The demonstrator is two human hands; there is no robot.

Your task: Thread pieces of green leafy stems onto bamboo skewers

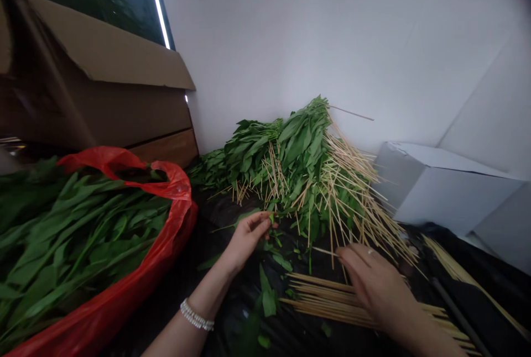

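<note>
- Stick (324,251): it is in the fingers of the right hand (373,277), and its tip points left.
- The right hand is curled round the stick, just above a row of sticks (327,293). It has a ring (370,252) on one finger.
- The left hand (251,231) pinches a small bit of green leaf (271,217) with its thumb and fingers. The two hands are apart. A white bead bracelet (197,315) is on the left wrist.
- Leaf bits (269,299) lie on the black sheet (219,296) under the hands.
- Past the hands is a big heap (305,138) of leaves on thin sticks. It sits near the white wall (332,25). One stick pokes out from its top to the right.
- On the left is a red bag (181,177), open and full of long green leaves (87,235).
- Behind the bag is a brown box (124,108) with a flap sticking out.
- On the right is a white box (460,197), just beside the heap. More thin sticks (456,268) lie in front of it.
</note>
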